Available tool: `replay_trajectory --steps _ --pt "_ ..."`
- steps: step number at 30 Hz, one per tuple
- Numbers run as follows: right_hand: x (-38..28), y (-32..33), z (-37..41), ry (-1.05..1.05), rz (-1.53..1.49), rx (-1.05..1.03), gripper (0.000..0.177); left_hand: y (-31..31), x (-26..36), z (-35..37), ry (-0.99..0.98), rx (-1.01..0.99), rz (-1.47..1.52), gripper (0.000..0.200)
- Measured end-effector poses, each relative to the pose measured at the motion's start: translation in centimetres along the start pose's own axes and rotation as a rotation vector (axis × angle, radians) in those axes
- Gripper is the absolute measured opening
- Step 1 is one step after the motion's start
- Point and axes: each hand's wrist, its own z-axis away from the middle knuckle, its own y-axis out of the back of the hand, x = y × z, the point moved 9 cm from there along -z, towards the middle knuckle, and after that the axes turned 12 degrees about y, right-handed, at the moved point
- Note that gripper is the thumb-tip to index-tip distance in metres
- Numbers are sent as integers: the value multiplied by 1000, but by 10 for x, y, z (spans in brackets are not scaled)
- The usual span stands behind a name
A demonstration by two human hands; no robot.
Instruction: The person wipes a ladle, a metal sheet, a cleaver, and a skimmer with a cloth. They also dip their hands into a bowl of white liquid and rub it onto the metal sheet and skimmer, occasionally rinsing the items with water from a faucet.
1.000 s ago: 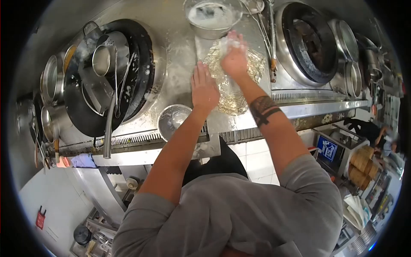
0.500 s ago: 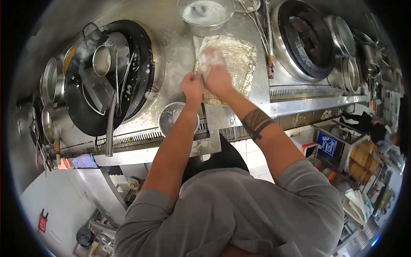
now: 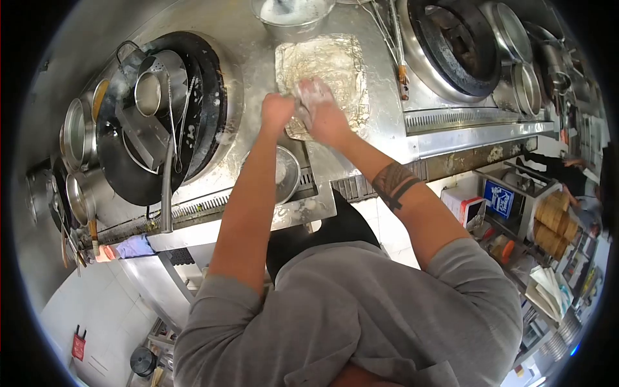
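A crumpled, foil-like sheet (image 3: 345, 77), pale gold and shiny, lies flat on the steel counter. My left hand (image 3: 278, 111) is closed at the sheet's left edge; what its fingers hold, if anything, is hidden. Beside it, my right hand (image 3: 325, 115) lies over the sheet's lower left part, fingers stretched out and coated with a white, foam-like layer. The two hands are close together. Behind the sheet stands a metal bowl (image 3: 293, 29) with white, frothy contents. A smaller metal bowl (image 3: 287, 175) sits near the front edge, partly covered by my left forearm.
To the left, a large black wok (image 3: 113, 164) holds a strainer, a ladle and other metal tools. Another wok ring (image 3: 480, 87) is at the right. Long-handled tools (image 3: 400, 55) lie between it and the sheet. A person in dark clothing (image 3: 558, 173) is at far right.
The right hand has moved slightly down the sheet and is less blurred. My left hand has shifted a little left and up. The whole view has moved slightly.
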Motion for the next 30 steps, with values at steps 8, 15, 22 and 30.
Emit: replay_trajectory --steps 8,15,22,30 --pt "15 20 43 12 396 270 64 -11 2 42 246 -285 177 45" --pt "-38 -17 32 196 83 301 55 -6 9 37 120 -217 92 40" --pt "19 0 59 25 332 255 51 -6 14 34 -134 152 -196 39" --pt "4 19 62 146 -12 163 41 13 37 73 -305 176 -207 23"
